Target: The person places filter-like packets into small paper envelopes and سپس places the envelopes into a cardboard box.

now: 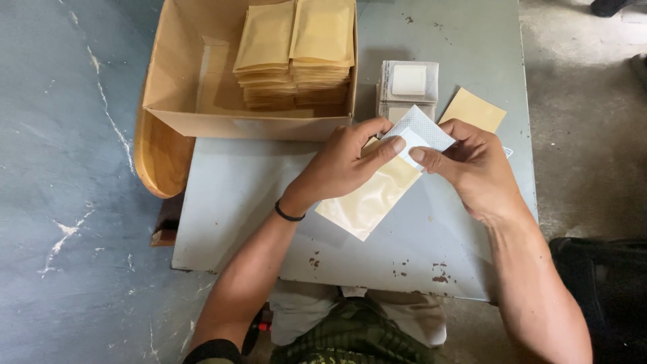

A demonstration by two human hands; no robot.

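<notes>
My left hand (340, 165) and right hand (472, 168) are meeting at the centre of the frame, both pinching a white mesh-backed pad (419, 131) at the mouth of a glossy cream pouch (367, 199) that is slanting down to the lower middle, over the grey metal table (236, 195). I am judging this as the insertion step, the pad only partly entered; going further calls for keeping the mouth spread and the pad flat. Both wrists are angling inward, thumbs on top; a cardboard box (182, 81) of tan envelopes (296, 54) is sitting upper left, spare pads (409, 84) upper centre.
</notes>
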